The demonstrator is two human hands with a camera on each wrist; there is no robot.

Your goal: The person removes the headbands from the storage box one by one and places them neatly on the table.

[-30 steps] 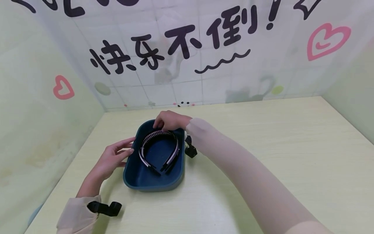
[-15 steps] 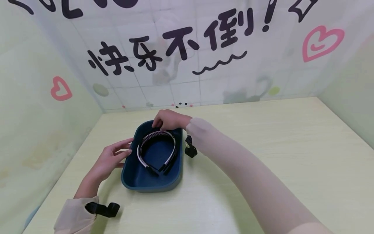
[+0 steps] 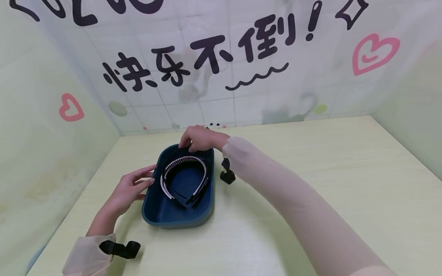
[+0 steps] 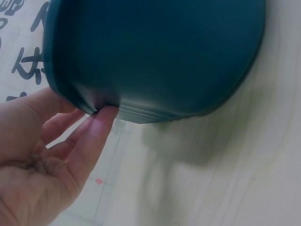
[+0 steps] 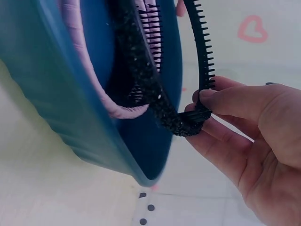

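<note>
A dark blue bin [image 3: 179,225] stands on the table with several headbands inside, among them a pale pink one [image 5: 89,66] and black ones. My right hand [image 3: 199,137] is over the bin's far end. In the right wrist view, its thumb and fingers pinch a glittery black headband [image 5: 148,75] with comb teeth along its inner side. That headband reaches up towards the bin's rim, beside the pink one. My left hand [image 3: 128,189] touches the bin's left outer wall, fingers extended, with the thumb [image 4: 101,125] against the ridged side.
The pale wooden table [image 3: 293,184] extends to the right of the bin. A printed cloth [image 3: 207,96] with dark characters hangs behind, and side panels flank the table. Black wrist cameras are strapped to both forearms.
My right hand has risen slightly away from the headbands lying in the bin. My left hand keeps its place at the bin's side. The head view has shifted a little.
</note>
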